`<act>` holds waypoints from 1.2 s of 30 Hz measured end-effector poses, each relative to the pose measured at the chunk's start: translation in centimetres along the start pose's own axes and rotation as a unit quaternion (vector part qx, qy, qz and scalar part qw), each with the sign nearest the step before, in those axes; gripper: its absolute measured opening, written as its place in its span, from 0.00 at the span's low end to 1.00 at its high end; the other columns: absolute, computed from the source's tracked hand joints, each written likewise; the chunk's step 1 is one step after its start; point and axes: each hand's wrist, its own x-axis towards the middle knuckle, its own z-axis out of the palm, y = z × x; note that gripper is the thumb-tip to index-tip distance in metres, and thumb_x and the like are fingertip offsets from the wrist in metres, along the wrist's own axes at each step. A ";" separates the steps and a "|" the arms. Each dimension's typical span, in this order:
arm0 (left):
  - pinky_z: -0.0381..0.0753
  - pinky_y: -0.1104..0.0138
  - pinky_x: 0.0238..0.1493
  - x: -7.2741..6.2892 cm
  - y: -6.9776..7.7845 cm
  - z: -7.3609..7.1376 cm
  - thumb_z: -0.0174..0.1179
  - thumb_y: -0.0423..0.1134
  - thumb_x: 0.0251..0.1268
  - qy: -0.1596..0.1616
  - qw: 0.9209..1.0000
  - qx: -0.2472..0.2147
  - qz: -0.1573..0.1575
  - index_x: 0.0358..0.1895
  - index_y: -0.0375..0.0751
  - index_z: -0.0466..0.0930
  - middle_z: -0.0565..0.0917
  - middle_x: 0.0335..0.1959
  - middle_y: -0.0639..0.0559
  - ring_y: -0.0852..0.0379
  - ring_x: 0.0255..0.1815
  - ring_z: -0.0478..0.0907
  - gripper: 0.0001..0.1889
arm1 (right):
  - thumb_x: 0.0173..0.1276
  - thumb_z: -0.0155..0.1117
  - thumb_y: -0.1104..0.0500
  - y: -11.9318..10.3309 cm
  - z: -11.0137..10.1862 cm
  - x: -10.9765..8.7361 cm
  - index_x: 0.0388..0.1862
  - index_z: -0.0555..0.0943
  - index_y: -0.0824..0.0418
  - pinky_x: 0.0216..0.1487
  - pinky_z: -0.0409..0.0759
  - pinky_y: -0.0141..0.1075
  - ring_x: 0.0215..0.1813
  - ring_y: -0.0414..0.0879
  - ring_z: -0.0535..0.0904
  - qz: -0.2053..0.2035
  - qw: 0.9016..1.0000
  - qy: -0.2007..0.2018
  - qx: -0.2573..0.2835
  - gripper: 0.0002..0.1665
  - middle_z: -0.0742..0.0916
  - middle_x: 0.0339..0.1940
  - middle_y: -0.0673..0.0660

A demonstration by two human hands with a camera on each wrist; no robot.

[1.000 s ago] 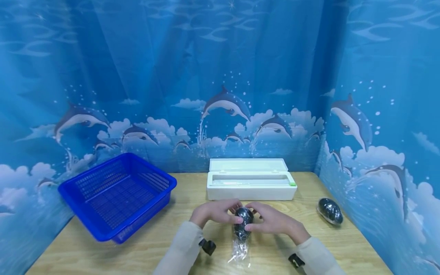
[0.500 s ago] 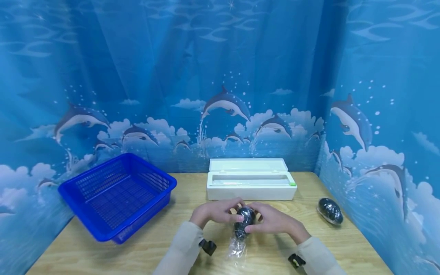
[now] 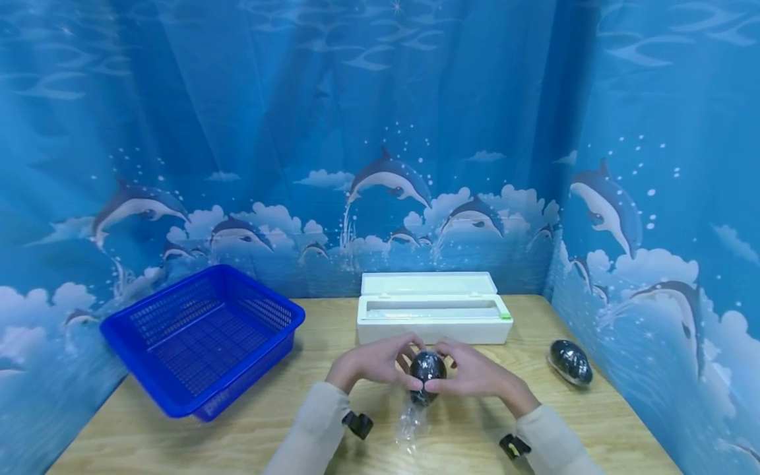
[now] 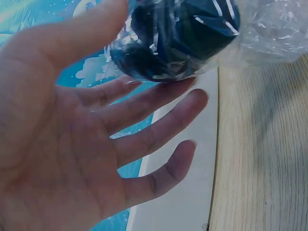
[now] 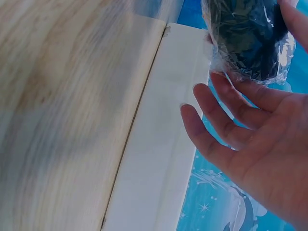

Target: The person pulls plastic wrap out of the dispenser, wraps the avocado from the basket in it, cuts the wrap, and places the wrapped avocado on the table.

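A dark, oval object wrapped in clear cling film is held upright between both hands, just above the table in front of the white box. My left hand pinches it from the left with thumb and fingertips. On the other side, the thumb and fingertips of my right hand grip it. A loose, crumpled tail of cling film hangs below it toward me. In the left wrist view the wrapped oval object touches the thumb and upper fingers, while the lower fingers stay apart from it. Its exact kind cannot be told.
Behind the hands stands a long white cling-film box, lid raised, a green piece at its right end. A blue perforated basket stands at left. Another wrapped dark oval object lies near the table's right edge. Dolphin-print curtains enclose the table.
Both hands have lifted the wrapped oval object slightly and shifted it a little to the right. The film tail swung left, then trailed along. Box, basket and second object are unchanged.
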 end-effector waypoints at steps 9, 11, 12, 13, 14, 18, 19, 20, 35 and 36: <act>0.84 0.59 0.61 0.2 -0.1 -0.2 0.78 0.47 0.55 0.034 0.998 0.043 0.034 0.64 0.46 0.80 0.87 0.52 0.57 0.67 0.48 0.80 0.32 | 0.68 0.70 0.44 0.2 0.1 0.2 0.61 0.80 0.64 0.48 0.84 0.36 0.48 0.43 0.84 -0.013 1.000 -0.004 0.025 0.32 0.89 0.48 0.52; 0.84 0.61 0.60 0.2 -0.1 -0.2 0.78 0.47 0.55 0.041 0.997 0.051 0.042 0.62 0.47 0.82 0.87 0.49 0.59 0.68 0.46 0.80 0.30 | 0.68 0.70 0.45 0.3 0.1 0.3 0.61 0.80 0.63 0.48 0.85 0.38 0.49 0.42 0.84 -0.013 0.999 -0.006 0.034 0.30 0.89 0.48 0.52; 0.84 0.62 0.60 0.2 -0.1 -0.3 0.78 0.47 0.55 0.046 0.996 0.056 0.046 0.61 0.47 0.83 0.87 0.48 0.60 0.69 0.45 0.80 0.29 | 0.69 0.70 0.45 0.3 0.1 0.3 0.61 0.79 0.63 0.49 0.85 0.38 0.49 0.43 0.84 -0.012 0.999 -0.007 0.038 0.30 0.89 0.49 0.52; 0.83 0.63 0.59 0.2 -0.1 -0.3 0.78 0.46 0.55 0.052 0.995 0.060 0.054 0.59 0.47 0.83 0.88 0.47 0.59 0.69 0.45 0.81 0.27 | 0.69 0.70 0.45 0.3 0.1 0.3 0.61 0.79 0.63 0.49 0.85 0.39 0.50 0.43 0.84 -0.010 0.999 -0.007 0.042 0.30 0.89 0.49 0.52; 0.83 0.64 0.59 0.2 -0.1 -0.3 0.78 0.46 0.55 0.057 0.994 0.065 0.061 0.58 0.46 0.84 0.88 0.47 0.59 0.69 0.44 0.81 0.26 | 0.69 0.70 0.45 0.2 0.1 0.3 0.61 0.79 0.63 0.50 0.85 0.39 0.50 0.44 0.84 -0.007 0.999 -0.007 0.048 0.30 0.89 0.50 0.53; 0.83 0.64 0.58 0.3 -0.1 -0.4 0.79 0.46 0.54 0.073 0.991 0.076 0.087 0.55 0.45 0.85 0.89 0.47 0.57 0.67 0.45 0.81 0.24 | 0.69 0.70 0.45 0.0 -0.1 0.1 0.63 0.77 0.64 0.50 0.84 0.40 0.52 0.46 0.83 0.009 0.998 -0.007 0.066 0.32 0.87 0.52 0.55; 0.84 0.64 0.59 0.3 -0.1 -0.4 0.79 0.46 0.54 0.076 0.990 0.076 0.091 0.55 0.45 0.85 0.89 0.48 0.56 0.66 0.46 0.81 0.24 | 0.68 0.70 0.46 0.0 -0.2 0.1 0.63 0.77 0.64 0.50 0.84 0.40 0.51 0.46 0.82 0.012 0.998 -0.007 0.068 0.32 0.87 0.52 0.55; 0.84 0.63 0.59 0.3 -0.1 -0.5 0.79 0.46 0.54 0.078 0.990 0.076 0.094 0.55 0.45 0.85 0.89 0.49 0.55 0.65 0.47 0.82 0.25 | 0.68 0.70 0.46 0.0 -0.2 0.1 0.64 0.77 0.64 0.50 0.84 0.41 0.51 0.45 0.82 0.014 0.998 -0.007 0.069 0.33 0.87 0.52 0.55; 0.85 0.67 0.57 0.5 -0.2 -0.2 0.75 0.45 0.60 0.067 0.994 0.001 0.085 0.63 0.46 0.76 0.86 0.58 0.50 0.61 0.54 0.83 0.28 | 0.67 0.72 0.45 0.0 -1.0 0.1 0.56 0.82 0.62 0.59 0.81 0.61 0.55 0.54 0.82 0.004 0.999 0.038 0.035 0.27 0.88 0.52 0.59; 0.85 0.67 0.56 0.5 -0.2 -0.1 0.75 0.45 0.61 0.067 0.994 -0.005 0.084 0.62 0.47 0.75 0.86 0.58 0.49 0.60 0.55 0.84 0.28 | 0.67 0.71 0.46 0.0 -1.0 0.2 0.56 0.82 0.63 0.58 0.82 0.60 0.55 0.54 0.83 0.002 0.998 0.038 0.040 0.26 0.88 0.51 0.58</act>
